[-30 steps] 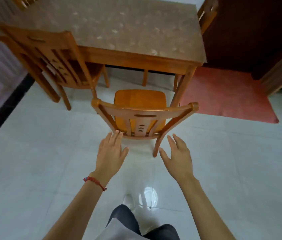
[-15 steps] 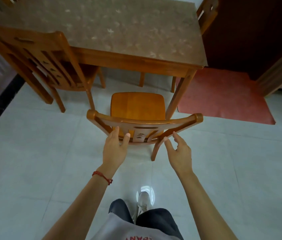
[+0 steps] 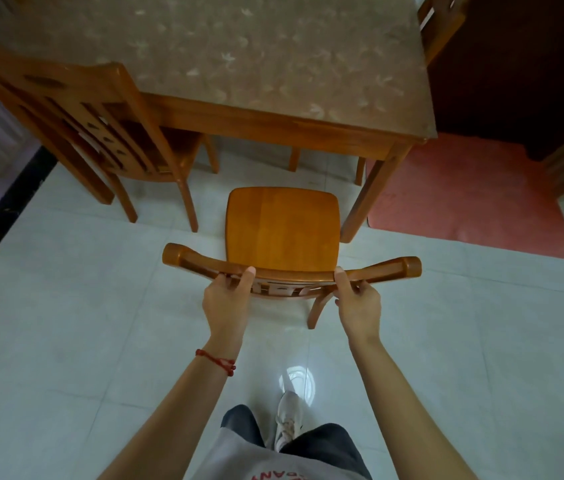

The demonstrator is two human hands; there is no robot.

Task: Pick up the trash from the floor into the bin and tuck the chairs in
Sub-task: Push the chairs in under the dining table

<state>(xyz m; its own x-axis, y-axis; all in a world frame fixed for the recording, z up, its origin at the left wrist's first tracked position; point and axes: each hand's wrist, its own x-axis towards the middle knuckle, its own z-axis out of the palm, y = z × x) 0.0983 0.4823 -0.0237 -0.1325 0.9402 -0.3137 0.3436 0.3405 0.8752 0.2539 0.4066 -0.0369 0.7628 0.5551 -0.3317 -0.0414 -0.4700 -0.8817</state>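
Left hand: my left hand (image 3: 226,303) is gripping the curved top rail of the orange-brown wooden chair with the slatted back (image 3: 282,233), thumb lying on top of the rail and fingers curling underneath, left of the rail's middle.
Right hand: my right hand (image 3: 356,304) is gripping the same rail right of its middle, thumb up against the rail's near face and fingers wrapping round behind.
Chair in hand: it is standing on the pale glossy tiled floor (image 3: 65,323), its seat pointing at the near edge of the bench, just beside the near right leg, the seat's front edge not yet under the top.
Bench: the wooden bench with the mottled brown patterned top (image 3: 256,64) is filling the upper part of the view.
Second chair: a matching wooden slat-back chair (image 3: 100,126) is sitting at the bench's near left corner, its seat partly under the edge.
Third chair: the back of another wooden chair (image 3: 438,19) is showing at the bench's far right edge.
Mat: a flat red rectangular floor mat (image 3: 464,202) is lying right of the bench leg.
Me: a red cord bracelet (image 3: 216,361) is circling my left wrist, and one white shoe (image 3: 287,419) is showing below my dark shorts.
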